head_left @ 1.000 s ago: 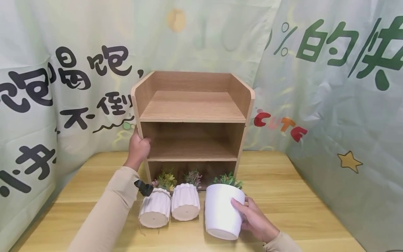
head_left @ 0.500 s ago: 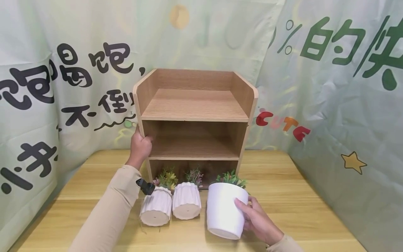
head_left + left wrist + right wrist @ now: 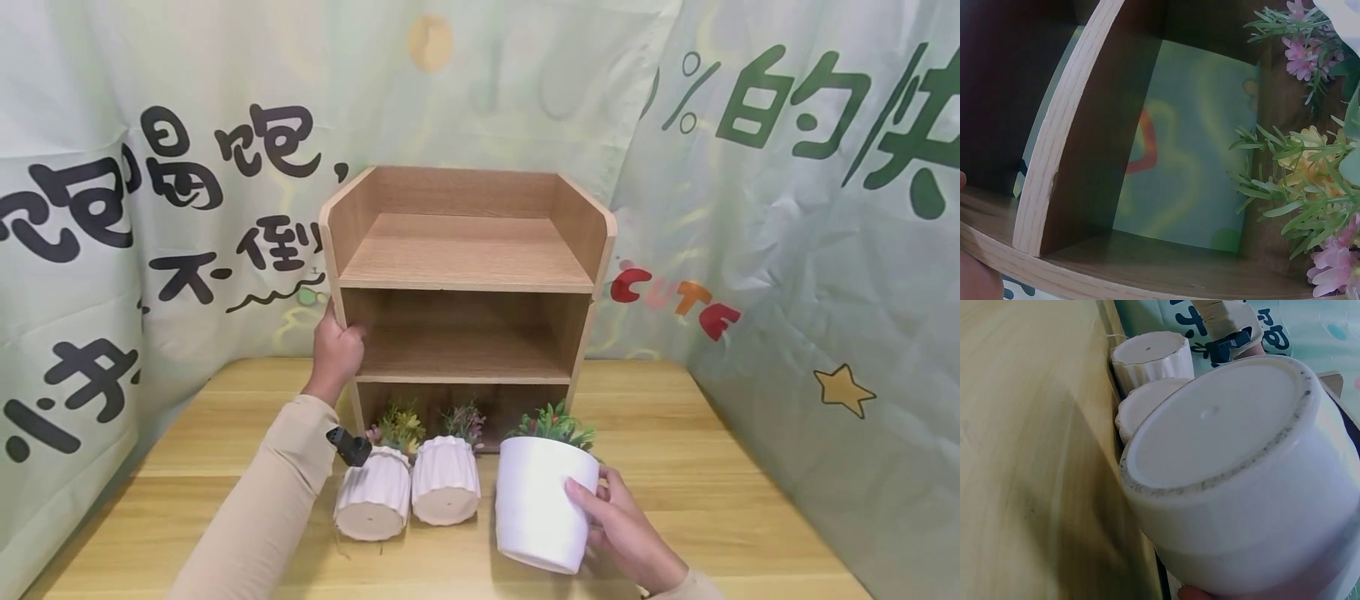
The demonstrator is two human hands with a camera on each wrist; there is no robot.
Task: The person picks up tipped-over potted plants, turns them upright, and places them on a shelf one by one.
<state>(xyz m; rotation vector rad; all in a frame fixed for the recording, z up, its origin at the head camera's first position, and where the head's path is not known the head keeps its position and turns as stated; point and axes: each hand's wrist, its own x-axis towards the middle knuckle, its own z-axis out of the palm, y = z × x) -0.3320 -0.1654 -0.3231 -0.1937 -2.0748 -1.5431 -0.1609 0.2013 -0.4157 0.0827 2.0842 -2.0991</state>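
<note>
My left hand (image 3: 336, 354) grips the left side panel of a light wooden shelf unit (image 3: 465, 254), thumb on the inner side. With my right hand (image 3: 628, 533) I hold a smooth white flowerpot (image 3: 542, 504) by its right side. Green leaves (image 3: 557, 425) stick out of its far end. The pot is tilted, its underside (image 3: 1210, 437) large in the right wrist view; whether it touches the table I cannot tell. To its left two smaller ribbed white flowerpots (image 3: 372, 496) (image 3: 446, 483) lie tipped over, bottoms toward me and flowers (image 3: 1310, 162) toward the shelf's lowest compartment.
The shelf stands on a wooden table (image 3: 697, 492), its open compartments facing me. Behind and on both sides hang pale green printed cloths (image 3: 780, 275). A black wrist device (image 3: 349, 447) sits on my left cuff, just above the leftmost small pot.
The head view has shifted slightly. My right hand and the large white flowerpot have moved a little to the right. The left hand keeps its grip on the shelf unit.
</note>
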